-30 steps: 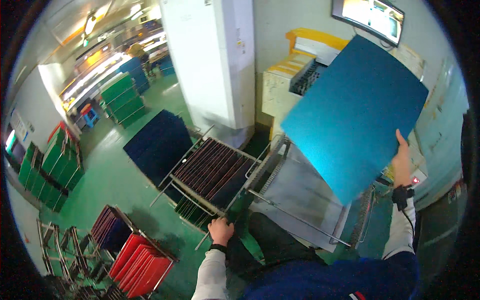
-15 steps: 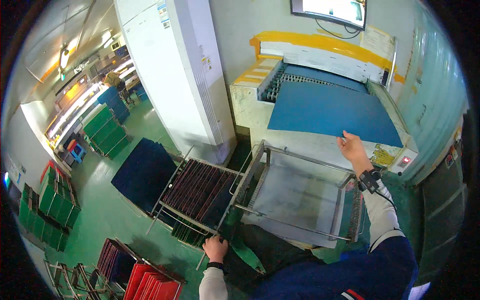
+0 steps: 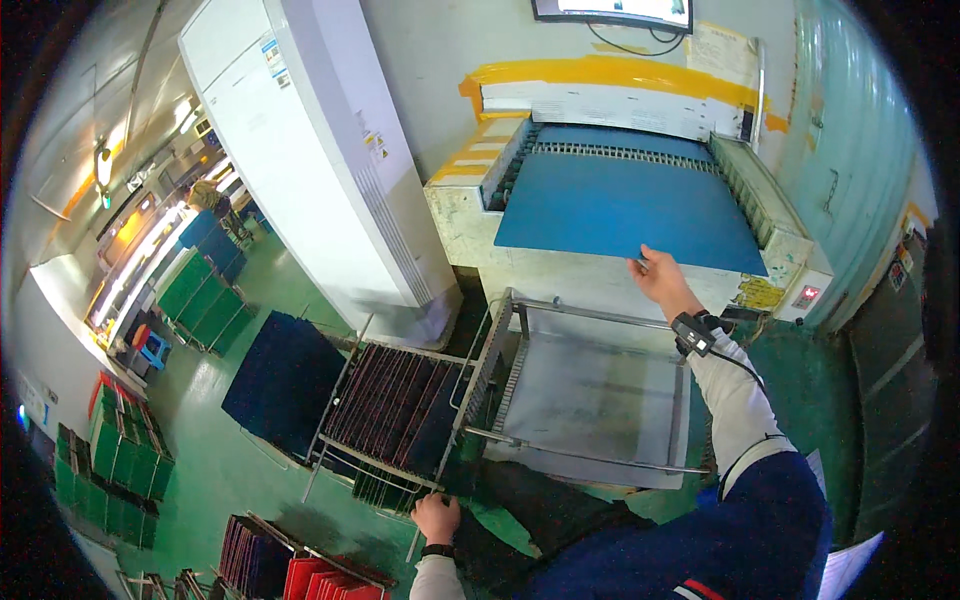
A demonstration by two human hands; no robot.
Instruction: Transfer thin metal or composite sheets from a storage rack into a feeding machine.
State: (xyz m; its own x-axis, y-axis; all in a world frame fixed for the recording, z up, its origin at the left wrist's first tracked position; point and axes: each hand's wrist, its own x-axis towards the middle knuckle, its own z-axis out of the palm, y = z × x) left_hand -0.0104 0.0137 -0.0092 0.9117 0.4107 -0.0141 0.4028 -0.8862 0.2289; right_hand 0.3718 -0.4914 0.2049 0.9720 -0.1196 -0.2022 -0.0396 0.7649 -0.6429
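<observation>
A large flat blue panel (image 3: 620, 205) lies across the roller conveyor (image 3: 625, 152) of a cream-coloured machine (image 3: 465, 220), its front edge sticking out toward me. At that edge is my right hand (image 3: 665, 280), fingers bent, one fingertip over the panel and another just below its rim. My left hand (image 3: 437, 518) is low down, closed on the near corner of a metal rack (image 3: 390, 410) that holds several dark panels standing in slots. What its fingers wrap is partly hidden. Between rack and machine stands an empty-looking metal frame with slotted sides (image 3: 600, 390).
Dark blue panels (image 3: 285, 375) lean left of the rack. A white column-shaped cabinet (image 3: 320, 150) rises beside the machine. Red panels (image 3: 325, 580) and green crates (image 3: 130, 450) stand on the green floor. A person (image 3: 215, 205) is far off at a bench. A screen (image 3: 620, 12) hangs above.
The blue panel has squared up with the conveyor and lies flatter. My right hand has shifted left along its front edge. The left hand stays at the rack; the view has turned slightly.
</observation>
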